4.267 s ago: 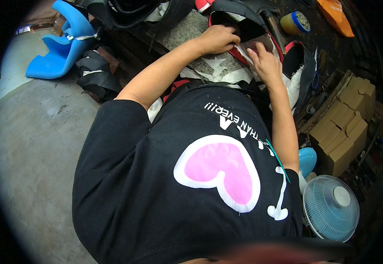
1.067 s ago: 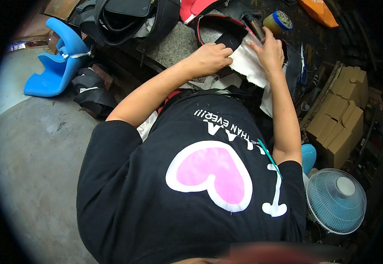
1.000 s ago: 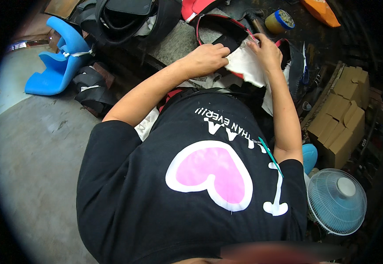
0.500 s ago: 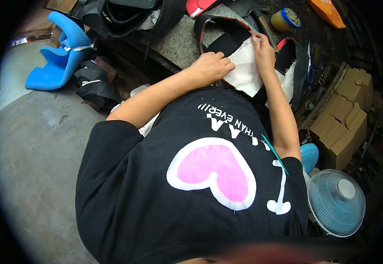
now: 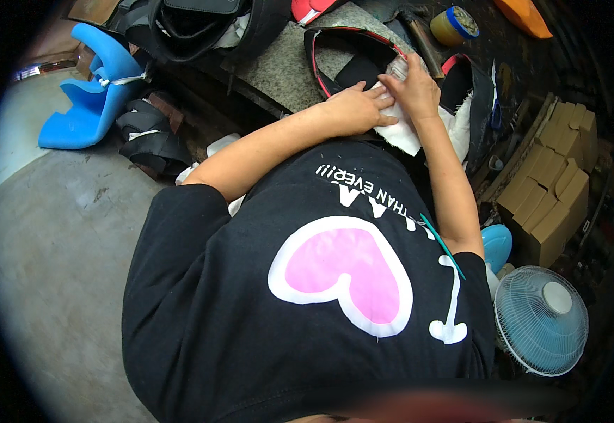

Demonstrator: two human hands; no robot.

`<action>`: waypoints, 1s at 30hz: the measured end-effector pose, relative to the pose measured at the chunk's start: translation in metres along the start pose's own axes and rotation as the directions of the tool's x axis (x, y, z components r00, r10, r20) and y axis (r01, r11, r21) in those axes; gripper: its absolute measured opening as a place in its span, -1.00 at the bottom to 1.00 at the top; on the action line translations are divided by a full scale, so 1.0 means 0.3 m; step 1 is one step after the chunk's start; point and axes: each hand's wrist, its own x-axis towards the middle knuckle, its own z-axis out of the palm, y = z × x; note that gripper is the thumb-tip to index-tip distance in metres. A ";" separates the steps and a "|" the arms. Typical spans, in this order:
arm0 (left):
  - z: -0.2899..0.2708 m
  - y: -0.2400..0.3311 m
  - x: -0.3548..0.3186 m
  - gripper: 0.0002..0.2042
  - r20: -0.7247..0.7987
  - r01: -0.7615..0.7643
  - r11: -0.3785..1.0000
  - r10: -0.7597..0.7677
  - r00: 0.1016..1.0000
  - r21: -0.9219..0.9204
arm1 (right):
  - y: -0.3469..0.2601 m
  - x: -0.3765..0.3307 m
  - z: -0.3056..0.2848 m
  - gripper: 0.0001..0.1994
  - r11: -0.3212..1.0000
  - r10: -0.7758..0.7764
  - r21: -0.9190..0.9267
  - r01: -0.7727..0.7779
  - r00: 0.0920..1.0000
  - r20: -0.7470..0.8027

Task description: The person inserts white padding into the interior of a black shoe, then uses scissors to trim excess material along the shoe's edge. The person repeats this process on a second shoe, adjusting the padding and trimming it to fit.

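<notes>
A black looped piece with red edging point(image 5: 312, 60), like a shoe upper, lies at the bench edge before me. White cloth point(image 5: 400, 138) hangs from its near right side. My left hand point(image 5: 358, 111) lies flat against the cloth, fingers stretched out and a little apart. Bunched up between the fingers and thumb of my right hand point(image 5: 418, 90) is the upper part of the cloth, by the red edge. A second black piece with a red edge and white cloth point(image 5: 460, 130) sits just right of my right wrist.
Behind the work are a grey stone slab point(image 5: 268, 74), a hammer point(image 5: 422, 44) and a yellow pot with a blue rim point(image 5: 453, 27). Black pieces pile up at the back left. Blue foam point(image 5: 95, 106) stands left. Cardboard boxes point(image 5: 547, 187) and a fan point(image 5: 541, 321) are at right.
My right hand has come down and left, gathering the cloth. The left hand has shifted right and opened from a curled grip, its fingers now stretched over the cloth.
</notes>
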 end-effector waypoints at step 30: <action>-0.231 0.020 -0.026 -0.79 -0.192 -0.159 0.464 -0.024 0.981 -0.872 | -0.012 -0.031 0.029 -0.80 0.256 0.117 0.939 -0.229 0.972 0.205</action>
